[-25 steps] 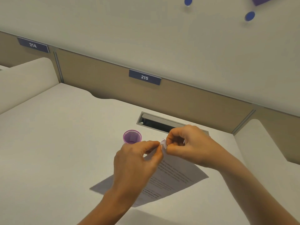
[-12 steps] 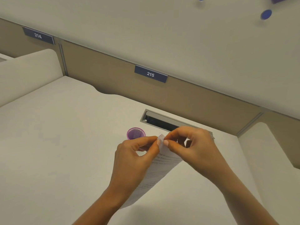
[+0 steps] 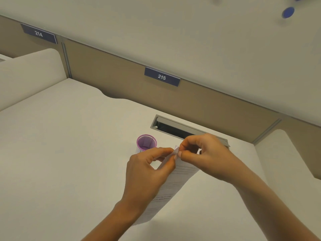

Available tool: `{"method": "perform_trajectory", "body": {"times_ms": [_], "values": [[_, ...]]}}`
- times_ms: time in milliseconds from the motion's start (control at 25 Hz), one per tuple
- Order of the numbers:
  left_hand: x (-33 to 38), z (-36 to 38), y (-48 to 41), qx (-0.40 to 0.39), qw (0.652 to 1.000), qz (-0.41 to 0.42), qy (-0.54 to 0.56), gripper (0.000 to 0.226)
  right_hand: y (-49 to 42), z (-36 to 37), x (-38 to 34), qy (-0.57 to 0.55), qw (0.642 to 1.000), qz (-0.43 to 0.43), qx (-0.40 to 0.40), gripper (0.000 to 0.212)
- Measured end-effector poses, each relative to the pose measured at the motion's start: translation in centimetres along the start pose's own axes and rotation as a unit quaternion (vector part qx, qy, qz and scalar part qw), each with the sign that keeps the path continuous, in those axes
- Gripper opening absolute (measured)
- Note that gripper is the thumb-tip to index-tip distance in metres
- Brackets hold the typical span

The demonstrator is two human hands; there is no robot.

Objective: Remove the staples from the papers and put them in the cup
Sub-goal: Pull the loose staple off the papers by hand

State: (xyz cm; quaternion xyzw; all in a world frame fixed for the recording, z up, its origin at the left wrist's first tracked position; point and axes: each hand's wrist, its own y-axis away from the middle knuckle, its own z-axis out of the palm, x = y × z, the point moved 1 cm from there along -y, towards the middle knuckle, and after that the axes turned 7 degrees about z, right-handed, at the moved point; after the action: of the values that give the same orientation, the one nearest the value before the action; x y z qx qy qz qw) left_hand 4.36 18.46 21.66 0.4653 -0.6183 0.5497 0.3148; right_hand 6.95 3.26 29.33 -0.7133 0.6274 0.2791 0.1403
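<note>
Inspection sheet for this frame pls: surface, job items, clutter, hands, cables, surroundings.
Surface: pale desk with a grey slot set in at its back.
Job's things: printed papers, held up by the top corner. The purple mesh cup stands upright just beyond the left hand; its contents cannot be told.
Clutter: nothing seen.
Hands: left hand and right hand both pinch the papers' top corner, fingertips meeting.
Cables: nothing seen.
Surroundings: tan partition behind the desk with labels 214 and 215. There are pale dividers at both sides and a blue dot on the wall above.
</note>
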Motion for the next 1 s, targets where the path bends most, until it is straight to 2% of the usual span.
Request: {"method": "perform_trajectory", "body": {"times_ms": [160,280,360,440,520,720,1000], "values": [[-0.4,0.4,0.5,0.015,0.991,0.052,-0.119,0.035,-0.9,-0.1,0.0,0.009,0.996,0.045,-0.071,0.023],[-0.8,0.6,0.6,0.022,0.981,0.078,-0.174,0.038,-1.9,-0.1,0.2,-0.008,0.990,0.065,-0.124,0.026],[-1.1,0.3,0.3,0.039,0.977,0.073,-0.197,0.034,-2.0,0.2,0.2,-0.025,0.982,0.068,-0.176,0.019],[-1.4,-0.5,-0.2,0.061,0.984,0.022,-0.164,0.025,-2.0,0.3,0.0,-0.038,0.977,0.067,-0.200,0.014],[-2.0,-1.2,-0.3,0.056,0.992,-0.029,-0.105,0.020,-2.6,-0.1,0.2,-0.068,0.983,0.074,-0.156,0.017],[-2.9,-3.4,0.9,0.037,0.993,-0.096,-0.050,0.011,-7.7,1.2,2.6,-0.120,0.986,0.117,-0.023,0.012],[-3.1,-6.2,1.6,0.005,0.990,-0.143,-0.017,0.012,-19.9,10.3,7.6,-0.086,0.973,0.213,0.016,0.014]]}}
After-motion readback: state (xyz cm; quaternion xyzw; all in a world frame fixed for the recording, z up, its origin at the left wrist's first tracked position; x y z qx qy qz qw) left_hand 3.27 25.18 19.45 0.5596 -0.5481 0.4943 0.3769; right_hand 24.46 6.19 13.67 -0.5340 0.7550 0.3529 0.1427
